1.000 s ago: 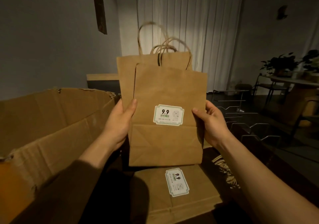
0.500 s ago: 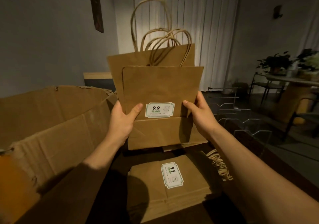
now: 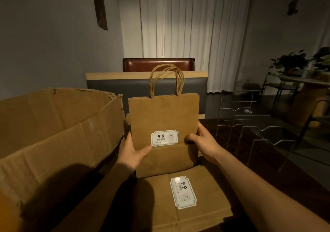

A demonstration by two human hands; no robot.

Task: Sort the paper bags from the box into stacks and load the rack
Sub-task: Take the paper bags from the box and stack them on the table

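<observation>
I hold a bundle of flat brown paper bags (image 3: 163, 117) upright by its two sides, twine handles pointing up and a white 9.9 label facing me. My left hand (image 3: 133, 150) grips the left edge with the thumb across the front. My right hand (image 3: 201, 142) grips the right edge, thumb on the front fold. The bundle's bottom edge stands on a stack of flat paper bags (image 3: 187, 199) lying on the table, its top bag showing a similar label. A wire rack (image 3: 250, 124) with several dividers stands to the right.
A large open cardboard box (image 3: 53, 133) fills the left side, its flap leaning toward the bags. Behind the table are a bench back (image 3: 146, 87) and a curtain. A round table with plants (image 3: 303, 74) and chairs stands at the far right.
Both hands lowered the bags from chest height until the bottom edge met the flat stack. The offset bags are now squared into one aligned bundle, handles together.
</observation>
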